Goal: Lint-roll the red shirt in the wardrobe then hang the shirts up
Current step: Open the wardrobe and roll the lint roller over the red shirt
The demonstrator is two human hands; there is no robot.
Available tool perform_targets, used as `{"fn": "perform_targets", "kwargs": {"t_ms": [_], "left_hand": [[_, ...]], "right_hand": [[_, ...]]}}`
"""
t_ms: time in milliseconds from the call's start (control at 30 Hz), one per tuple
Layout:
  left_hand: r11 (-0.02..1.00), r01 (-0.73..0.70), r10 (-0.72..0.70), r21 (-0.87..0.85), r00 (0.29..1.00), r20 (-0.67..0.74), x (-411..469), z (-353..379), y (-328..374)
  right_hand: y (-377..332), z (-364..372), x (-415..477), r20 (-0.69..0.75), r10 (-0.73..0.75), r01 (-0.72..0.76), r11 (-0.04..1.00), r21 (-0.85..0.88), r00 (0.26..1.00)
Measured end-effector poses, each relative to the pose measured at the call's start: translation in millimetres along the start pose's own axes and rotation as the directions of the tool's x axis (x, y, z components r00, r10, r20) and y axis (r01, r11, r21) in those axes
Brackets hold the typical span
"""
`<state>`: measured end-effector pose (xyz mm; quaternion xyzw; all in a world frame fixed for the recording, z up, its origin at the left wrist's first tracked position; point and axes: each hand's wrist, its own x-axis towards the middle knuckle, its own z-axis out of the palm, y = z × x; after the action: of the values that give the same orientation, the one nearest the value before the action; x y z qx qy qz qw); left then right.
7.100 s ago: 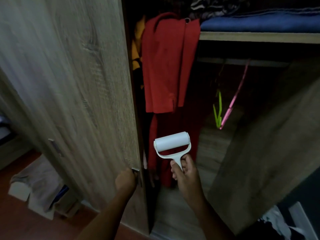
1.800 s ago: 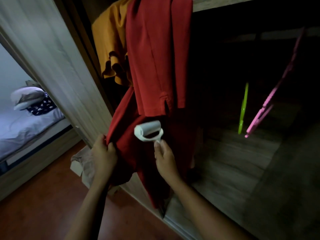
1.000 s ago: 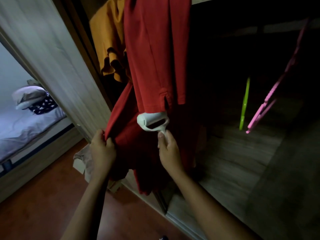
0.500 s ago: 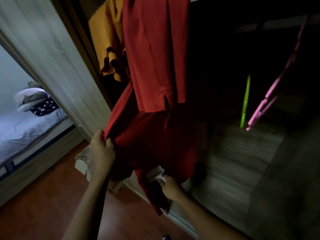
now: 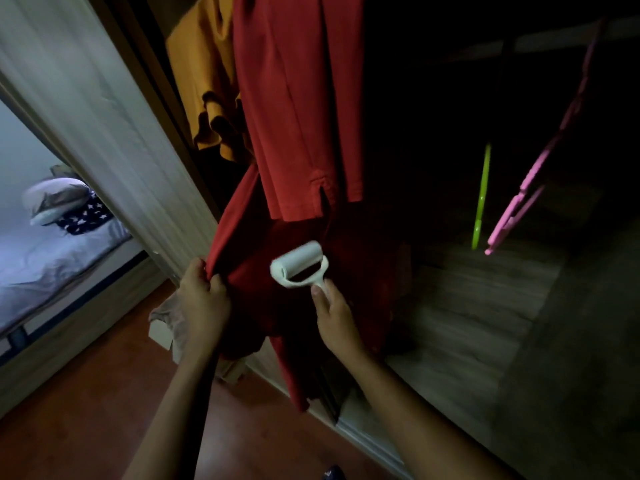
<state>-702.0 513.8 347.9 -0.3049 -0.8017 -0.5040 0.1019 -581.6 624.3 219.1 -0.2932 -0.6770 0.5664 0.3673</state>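
Note:
The red shirt (image 5: pixel 294 109) hangs inside the open wardrobe, its lower part pulled out to the left. My left hand (image 5: pixel 202 299) grips the shirt's left edge and holds the cloth taut. My right hand (image 5: pixel 334 313) holds the handle of a white lint roller (image 5: pixel 299 263). The roller's drum lies against the dark lower part of the shirt, just under the hem of the lighter upper layer. A yellow shirt (image 5: pixel 204 81) hangs behind the red one, to its left.
The wardrobe door (image 5: pixel 97 109) stands open at the left. A green hanger (image 5: pixel 482 199) and a pink hanger (image 5: pixel 540 161) hang in the dark right half. A bed with pillows (image 5: pixel 59 216) is at far left. A beige bundle (image 5: pixel 169 323) lies on the floor.
My right hand has brought the lint roller back up from the shirt's bottom hem to its middle. My left hand keeps its grip on the shirt's edge.

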Motion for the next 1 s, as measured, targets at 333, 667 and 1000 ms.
{"fn": "perform_targets", "kwargs": {"t_ms": [333, 667, 1000], "left_hand": [[0.998, -0.038, 0.038, 0.041, 0.999, 0.004, 2, -11, -1], [0.998, -0.034, 0.033, 0.051, 0.999, 0.017, 2, -8, -4], [0.998, -0.039, 0.038, 0.045, 0.999, 0.027, 13, -5, -16]], "right_hand": [[81, -3, 7, 0.063, 0.43, -0.409, 0.888, -0.21, 0.901], [6, -69, 103, -0.247, 0.411, -0.394, 0.911, 0.119, 0.877], [95, 1, 21, -0.039, 0.302, -0.298, 0.899, -0.32, 0.953]]}}
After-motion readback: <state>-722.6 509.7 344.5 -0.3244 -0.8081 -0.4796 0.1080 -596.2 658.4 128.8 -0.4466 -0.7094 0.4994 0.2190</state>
